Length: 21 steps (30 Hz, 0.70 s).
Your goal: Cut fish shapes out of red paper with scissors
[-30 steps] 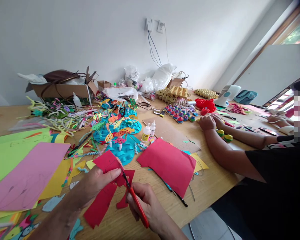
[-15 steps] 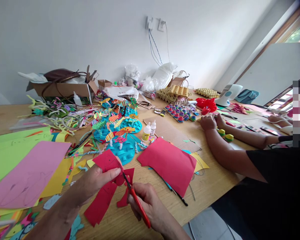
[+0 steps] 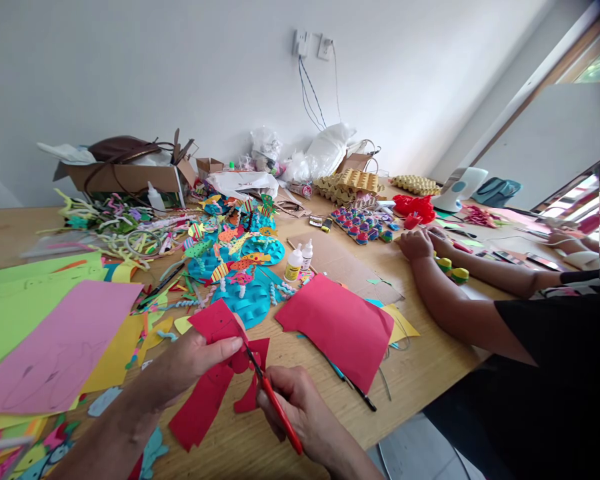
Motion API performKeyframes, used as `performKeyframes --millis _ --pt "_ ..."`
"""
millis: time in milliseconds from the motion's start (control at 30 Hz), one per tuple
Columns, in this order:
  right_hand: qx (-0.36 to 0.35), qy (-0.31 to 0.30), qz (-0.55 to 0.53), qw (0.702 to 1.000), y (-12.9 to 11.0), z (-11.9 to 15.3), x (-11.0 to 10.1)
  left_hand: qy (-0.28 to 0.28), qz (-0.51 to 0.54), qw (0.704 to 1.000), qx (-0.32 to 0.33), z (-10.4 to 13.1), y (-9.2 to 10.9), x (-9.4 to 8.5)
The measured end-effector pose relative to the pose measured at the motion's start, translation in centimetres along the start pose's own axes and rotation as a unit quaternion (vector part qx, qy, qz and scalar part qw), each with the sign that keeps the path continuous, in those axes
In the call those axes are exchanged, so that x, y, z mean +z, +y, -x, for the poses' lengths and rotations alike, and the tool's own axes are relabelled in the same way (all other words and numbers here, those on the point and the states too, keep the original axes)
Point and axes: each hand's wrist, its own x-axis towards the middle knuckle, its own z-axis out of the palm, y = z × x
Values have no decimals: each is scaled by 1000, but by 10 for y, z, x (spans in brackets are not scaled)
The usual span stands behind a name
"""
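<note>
Pinched between the thumb and fingers of my left hand (image 3: 193, 357) is a piece of red paper (image 3: 217, 320) with dark drawn lines. My right hand (image 3: 297, 403) is closed round the red handles of a pair of scissors (image 3: 280, 410). The dark blades meet the red paper just beside my left fingertips. Below my hands, red paper scraps (image 3: 200, 413) lie on the wooden table. A large red sheet (image 3: 340, 327) rests to the right, over a yellow sheet and a dark pencil (image 3: 365, 400).
Behind my hands are blue egg-carton pieces (image 3: 250, 307) with paper fish, and two glue bottles (image 3: 293, 265). Pink (image 3: 70, 347) and green sheets lie left. A co-worker's forearms (image 3: 445, 300) rest on the table at right. Painted egg cartons (image 3: 363, 223) stand further back.
Almost nothing differs. My hands, the red paper and the scissors keep nearly the same place, and the view has shifted very slightly.
</note>
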Motion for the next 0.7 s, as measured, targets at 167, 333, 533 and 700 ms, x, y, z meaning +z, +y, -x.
performKeyframes --millis 167,333,533,700 --pt "-8 4 3 1000 1 0 0 13 51 999 8 2 10 4" --pt "-9 4 0 1000 -2 -2 -2 45 193 980 -7 1 14 8" --pt "-22 18 -100 995 1 -7 4 98 296 948 -63 -1 15 18" --pt "-39 10 -202 979 11 -14 11 141 334 931 -26 0 12 30"
